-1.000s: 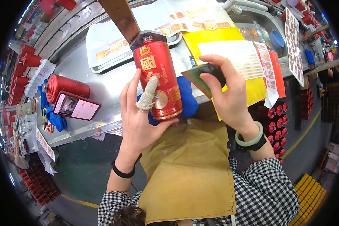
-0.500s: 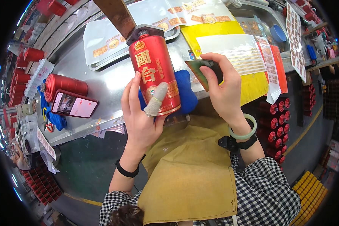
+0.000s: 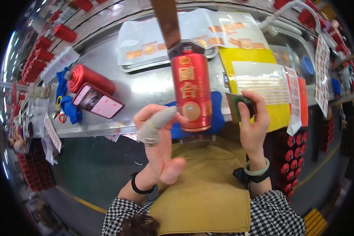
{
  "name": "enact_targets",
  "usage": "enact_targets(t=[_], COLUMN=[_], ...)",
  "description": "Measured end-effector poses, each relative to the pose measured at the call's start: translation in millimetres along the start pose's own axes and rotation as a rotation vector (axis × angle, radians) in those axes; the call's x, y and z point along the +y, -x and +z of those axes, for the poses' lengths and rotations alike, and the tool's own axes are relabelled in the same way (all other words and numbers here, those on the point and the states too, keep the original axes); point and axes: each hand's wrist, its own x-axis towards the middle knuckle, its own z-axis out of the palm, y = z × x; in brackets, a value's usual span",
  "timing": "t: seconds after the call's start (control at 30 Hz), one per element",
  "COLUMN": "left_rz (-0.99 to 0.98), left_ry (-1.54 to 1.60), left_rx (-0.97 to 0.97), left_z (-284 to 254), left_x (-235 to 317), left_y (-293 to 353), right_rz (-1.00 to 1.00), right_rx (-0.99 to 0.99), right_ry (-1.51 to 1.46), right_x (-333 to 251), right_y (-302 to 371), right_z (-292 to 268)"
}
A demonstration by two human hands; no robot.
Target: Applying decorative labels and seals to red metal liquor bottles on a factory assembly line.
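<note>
A red bottle (image 3: 189,88) with gold lettering and a round gold label lies over a blue cloth (image 3: 216,118). Its neck meets a dark angular holder (image 3: 185,48) at the end of a brown bar. My left hand (image 3: 160,135) is raised at the bottle's lower left, thumb stretched apart and fingers loosely curved. One of its fingers wears a pale fabric finger cot (image 3: 156,125). A fingertip comes up to the bottle's lower edge; whether it touches I cannot tell. Right of the bottle, my right hand (image 3: 253,122) pinches a thin dark green, scraper-like plate (image 3: 235,106) between thumb and fingers.
A second red bottle (image 3: 91,80) lies at the left, a phone (image 3: 98,101) leaning on it, with scissors (image 3: 60,114) nearby. Behind is a tray (image 3: 131,68) under white label sheets (image 3: 139,35). Yellow sheets (image 3: 277,118) and a blue cup (image 3: 306,65) are at the right.
My left hand has come off the bottle's side and lifted toward me, its fingers loosening. The right hand keeps the plate. The view has turned, so the bottle now stands straighter in it.
</note>
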Motion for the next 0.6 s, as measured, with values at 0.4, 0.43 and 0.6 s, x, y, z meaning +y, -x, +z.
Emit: enact_targets(t=[0.4, 0.43, 0.6], left_rz=[-0.176, -0.212, 0.339], left_ry=[1.536, 1.552, 1.468], left_rx=[-0.023, 0.013, -0.048], left_z=[37.7, 39.9, 59.1], left_x=[108.3, 114.3, 96.8], left_y=[-34.0, -32.0, -20.3], right_rz=[-0.019, -0.027, -0.016], right_rx=[-0.027, -0.023, -0.039], right_ry=[-0.032, -0.019, -0.025], right_x=[3.0, 5.8, -0.4], right_y=[11.3, 12.2, 13.9], right_z=[5.1, 5.2, 6.8])
